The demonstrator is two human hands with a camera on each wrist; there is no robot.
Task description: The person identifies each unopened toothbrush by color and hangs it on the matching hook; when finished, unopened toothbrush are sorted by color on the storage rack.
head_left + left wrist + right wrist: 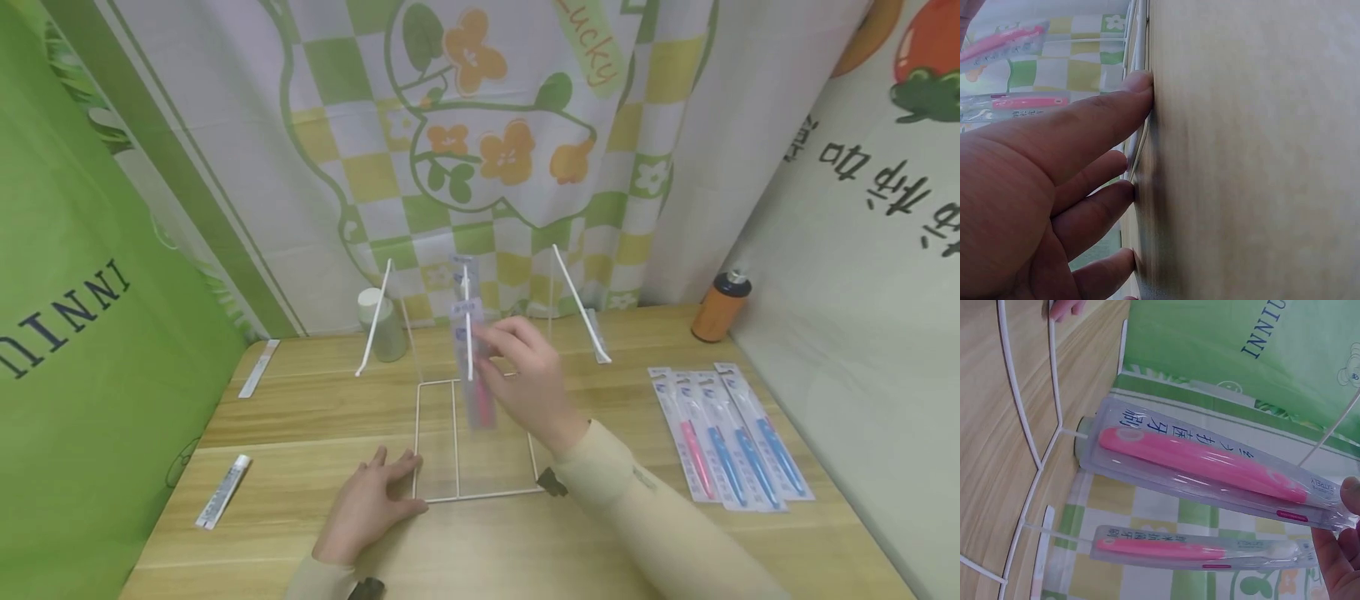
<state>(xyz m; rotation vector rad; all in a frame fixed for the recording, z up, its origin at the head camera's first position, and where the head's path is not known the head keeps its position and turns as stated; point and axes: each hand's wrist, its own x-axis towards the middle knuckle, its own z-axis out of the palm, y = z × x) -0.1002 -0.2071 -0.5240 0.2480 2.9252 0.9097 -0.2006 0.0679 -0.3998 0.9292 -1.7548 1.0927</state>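
Note:
A white wire rack [486, 496] stands on the table, with three prongs slanting toward me. My right hand [528, 383] pinches the top end of a packaged pink toothbrush [1204, 465] at the middle prong [469, 333]. Behind it, a second packaged pink toothbrush [1166, 550] hangs at the rack, its handle end toward the base. My left hand [371, 504] rests at the near left corner of the rack's base, fingers spread. In the left wrist view, its thumb [1138, 81] touches the base wire.
Several packaged toothbrushes [738, 458], pink and blue, lie on the right. An orange bottle [720, 308] stands at the back right, and a green bottle with a white cap [387, 333] behind the rack. A small tube [222, 492] and a thin white strip [259, 368] lie on the left.

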